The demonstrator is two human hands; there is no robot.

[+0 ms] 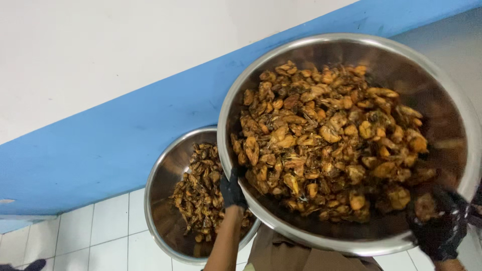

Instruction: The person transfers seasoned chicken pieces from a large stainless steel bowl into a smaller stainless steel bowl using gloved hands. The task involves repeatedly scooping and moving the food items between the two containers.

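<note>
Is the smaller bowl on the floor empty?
No, the smaller bowl on the tiled floor holds a pile of dark brown fried pieces, like the big bowl above it.

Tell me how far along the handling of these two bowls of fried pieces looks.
Done: both steel bowls already hold browned fried pieces. In hand: the left hand and right hand, both in black gloves, grip the rim of the large bowl, held up and heaped. Left: the smaller bowl sits on the white tiled floor, untouched, with darker pieces inside.
</note>
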